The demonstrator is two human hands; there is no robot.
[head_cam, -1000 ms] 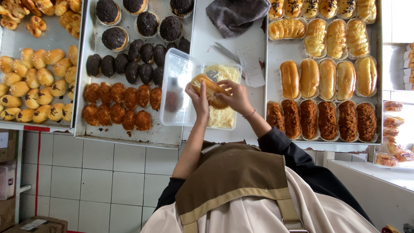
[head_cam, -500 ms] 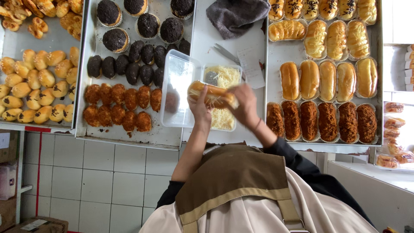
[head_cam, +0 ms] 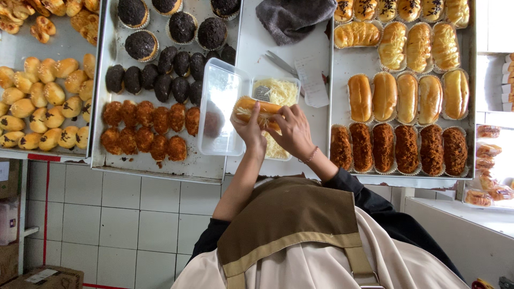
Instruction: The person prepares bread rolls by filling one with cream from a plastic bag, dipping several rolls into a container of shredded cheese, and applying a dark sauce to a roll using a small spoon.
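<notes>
Fingers first: the left hand [head_cam: 250, 128] has its fingers wrapped around a long golden bun [head_cam: 257, 108], and the right hand [head_cam: 292, 131] has its fingers bunched narrow on the bun's right end, pressing what looks like shredded cheese onto it. The bun sits in the air just over a clear plastic tub of grated cheese [head_cam: 278, 93], whose lid [head_cam: 219, 107] leans against the tray to the left. So my read is we're mid-topping, and I'd guess the next bit calls for keeping the bun level over the tub so loose shreds drop back in, not onto the worktop [head_cam: 257, 48]. Further out: left tray [head_cam: 160, 166] has dark chocolate rounds, darker ovals and reddish floss-covered buns; further left another tray of small golden pastries [head_cam: 37, 107]. Right tray [head_cam: 342, 64] holds glazed long buns and brown floss-topped ones. A grey cloth [head_cam: 294, 18], tongs or scissors [head_cam: 281, 61] (hard to say which) and a paper slip [head_cam: 313, 80] lie on the far side. Hidden stuff: most of the tub sits behind the hands, the trays are cut off at the frame edges, and the apron [head_cam: 289, 219] blocks the near worktop edge.
</notes>
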